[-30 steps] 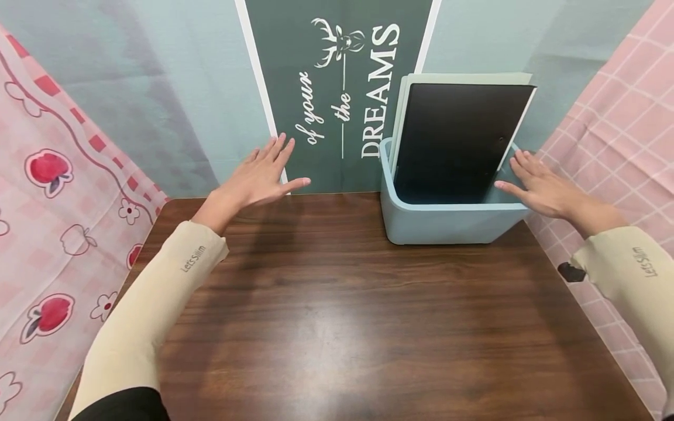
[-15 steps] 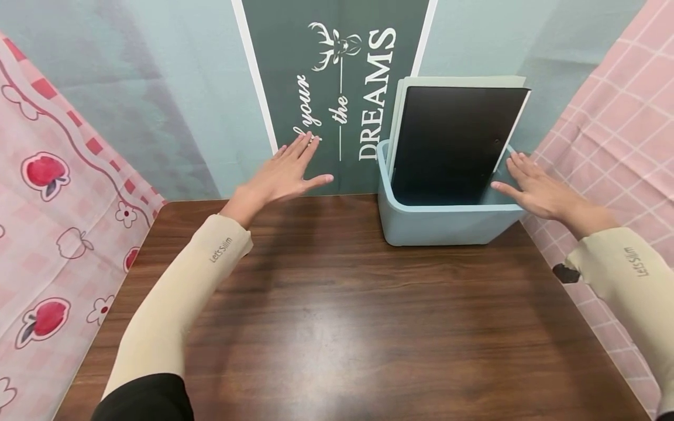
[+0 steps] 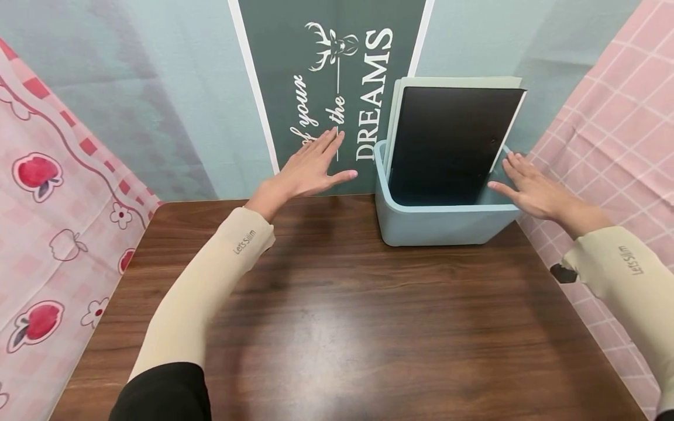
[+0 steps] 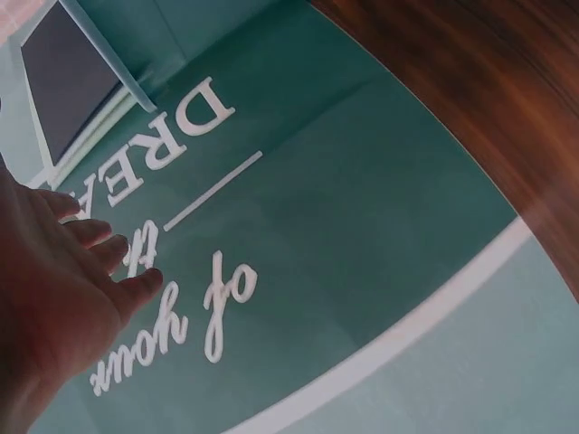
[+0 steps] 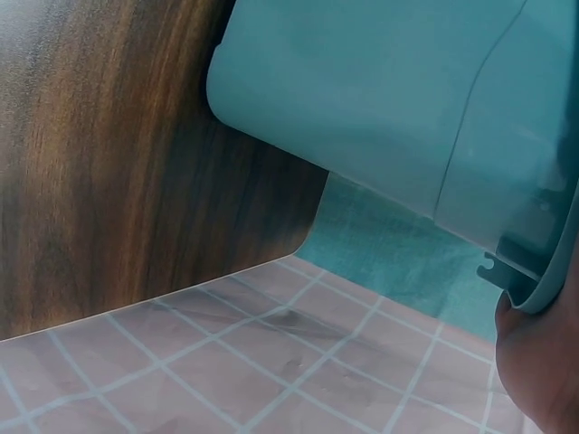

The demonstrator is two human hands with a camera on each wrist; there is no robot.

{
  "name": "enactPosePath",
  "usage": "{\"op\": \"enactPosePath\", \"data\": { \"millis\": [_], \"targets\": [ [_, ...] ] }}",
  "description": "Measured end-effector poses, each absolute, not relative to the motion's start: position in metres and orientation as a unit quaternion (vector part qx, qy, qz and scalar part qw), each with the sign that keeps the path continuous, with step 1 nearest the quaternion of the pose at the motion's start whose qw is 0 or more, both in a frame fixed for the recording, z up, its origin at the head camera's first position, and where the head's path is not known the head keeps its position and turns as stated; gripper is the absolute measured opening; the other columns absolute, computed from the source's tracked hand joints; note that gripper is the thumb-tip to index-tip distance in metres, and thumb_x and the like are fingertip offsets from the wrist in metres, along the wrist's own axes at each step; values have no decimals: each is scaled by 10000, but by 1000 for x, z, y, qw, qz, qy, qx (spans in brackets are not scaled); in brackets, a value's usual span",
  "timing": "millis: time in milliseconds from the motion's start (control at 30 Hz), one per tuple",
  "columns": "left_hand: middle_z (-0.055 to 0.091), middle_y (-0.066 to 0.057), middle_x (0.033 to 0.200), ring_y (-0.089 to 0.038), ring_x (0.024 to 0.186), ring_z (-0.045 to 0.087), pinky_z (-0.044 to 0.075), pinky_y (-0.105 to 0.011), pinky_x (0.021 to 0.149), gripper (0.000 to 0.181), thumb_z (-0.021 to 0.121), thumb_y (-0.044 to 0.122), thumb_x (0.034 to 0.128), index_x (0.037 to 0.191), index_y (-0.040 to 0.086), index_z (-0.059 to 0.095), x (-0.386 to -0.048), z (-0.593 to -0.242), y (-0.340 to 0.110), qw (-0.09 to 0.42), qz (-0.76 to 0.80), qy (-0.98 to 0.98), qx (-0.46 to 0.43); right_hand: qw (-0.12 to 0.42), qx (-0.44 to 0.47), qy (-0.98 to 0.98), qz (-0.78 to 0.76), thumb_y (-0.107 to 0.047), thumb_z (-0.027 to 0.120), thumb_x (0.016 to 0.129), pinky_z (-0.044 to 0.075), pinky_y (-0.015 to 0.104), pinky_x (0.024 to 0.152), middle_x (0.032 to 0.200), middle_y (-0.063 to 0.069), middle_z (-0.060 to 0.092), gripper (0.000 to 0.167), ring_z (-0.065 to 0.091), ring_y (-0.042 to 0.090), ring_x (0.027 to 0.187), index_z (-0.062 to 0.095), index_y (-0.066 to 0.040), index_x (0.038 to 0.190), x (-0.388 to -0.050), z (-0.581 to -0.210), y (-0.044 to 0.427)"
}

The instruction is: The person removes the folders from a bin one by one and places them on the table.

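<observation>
A light blue plastic bin (image 3: 447, 227) stands at the back right of the table. Leaning upright inside it is a flat black board (image 3: 458, 131) with a pale edge, and pale green sheets or boards (image 3: 489, 82) show behind. My right hand (image 3: 537, 190) lies at the bin's right rim, fingers extended. In the right wrist view, part of that hand (image 5: 534, 362) is against the rim's corner. My left hand (image 3: 313, 169) hovers left of the bin, fingers straight, thumb out, holding nothing. The left wrist view shows its palm (image 4: 54, 280) in front of the printed cloth.
The dark wooden table (image 3: 337, 316) extends in front of the bin. A blue-green cloth (image 3: 184, 105) with white lettering hangs behind. Pink patterned cloth (image 3: 63, 216) borders the left side, and pink checked cloth (image 3: 605, 134) the right, close to the bin.
My left hand has moved right, toward the bin, with its fingers still straight. The right hand keeps its place at the bin's rim. The whole head view has shifted slightly.
</observation>
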State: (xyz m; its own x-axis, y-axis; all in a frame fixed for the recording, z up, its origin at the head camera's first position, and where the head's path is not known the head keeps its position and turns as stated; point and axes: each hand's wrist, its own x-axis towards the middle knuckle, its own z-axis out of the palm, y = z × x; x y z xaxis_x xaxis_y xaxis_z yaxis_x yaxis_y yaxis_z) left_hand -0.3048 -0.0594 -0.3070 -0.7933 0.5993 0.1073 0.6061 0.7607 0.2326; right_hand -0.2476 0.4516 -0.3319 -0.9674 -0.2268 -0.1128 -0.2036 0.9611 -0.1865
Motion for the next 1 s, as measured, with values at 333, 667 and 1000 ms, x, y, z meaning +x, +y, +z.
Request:
{"op": "enactPosePath", "data": {
  "millis": [333, 667, 1000],
  "targets": [
    [16, -51, 1793, -199, 1649, 10, 78, -441, 1324, 1019, 441, 766, 1004, 1722, 163, 43, -313, -305, -30, 27, -122, -932, -341, 66, -109, 988, -89, -571, 293, 1123, -12, 669, 1263, 1724, 243, -166, 886, -152, 439, 1599, -20, 69, 1649, -247, -331, 453],
    [12, 12, 1792, -154, 1645, 38, 63, -382, 1322, 984, 429, 769, 1002, 1725, 217, 52, -325, -292, -13, 27, -134, -929, -344, 63, -110, 988, -92, -569, 297, 1124, -9, 680, 1258, 1729, 223, -166, 877, -161, 422, 1601, -13, 56, 1654, -247, -333, 451],
    [9, 81, 1790, -167, 1645, 62, 226, -538, 1287, 992, 486, 775, 974, 1722, 306, 35, -330, -286, 10, -6, -188, -922, -339, 59, -110, 988, -93, -570, 302, 1122, -10, 673, 1261, 1730, 224, -156, 875, -131, 437, 1604, 7, 60, 1654, -247, -332, 452]
  ]
}}
